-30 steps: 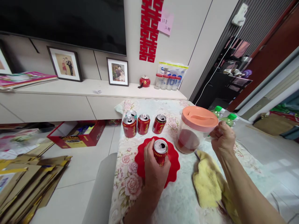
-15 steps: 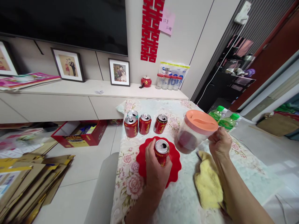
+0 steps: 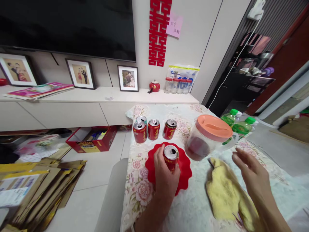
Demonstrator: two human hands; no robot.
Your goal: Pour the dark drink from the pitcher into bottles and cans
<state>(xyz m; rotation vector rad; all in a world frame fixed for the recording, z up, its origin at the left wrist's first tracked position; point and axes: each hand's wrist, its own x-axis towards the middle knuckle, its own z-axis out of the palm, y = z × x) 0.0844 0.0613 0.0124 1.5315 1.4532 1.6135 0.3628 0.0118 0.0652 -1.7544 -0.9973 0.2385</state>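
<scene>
My left hand [image 3: 165, 177] is wrapped round an opened red drink can [image 3: 171, 154], upright over the red scalloped plate [image 3: 185, 175]. My right hand [image 3: 253, 172] is off the pitcher, its fingers apart and holding nothing. The clear pitcher [image 3: 198, 146], with an orange lid [image 3: 214, 125] and dark liquid inside, stands right of the plate. Below it lies a crumpled yellow cloth [image 3: 223, 190], close to my right hand. Behind the plate stand more red cans, one at the left [image 3: 140, 132], one in the middle [image 3: 154, 129] and one at the right [image 3: 170, 129].
Green-capped bottles [image 3: 242, 127] stand behind the pitcher's handle. A flowered cloth [image 3: 142, 190] covers the table. Beyond it, a white cabinet [image 3: 91, 96] holds framed photos and glass jars [image 3: 173, 86]. On the floor at left are a red box [image 3: 90, 141] and flattened cardboard [image 3: 50, 183].
My right hand has let go of the pitcher's handle and drawn back to the right. The left hand still holds the can. The view has shifted slightly to the left.
</scene>
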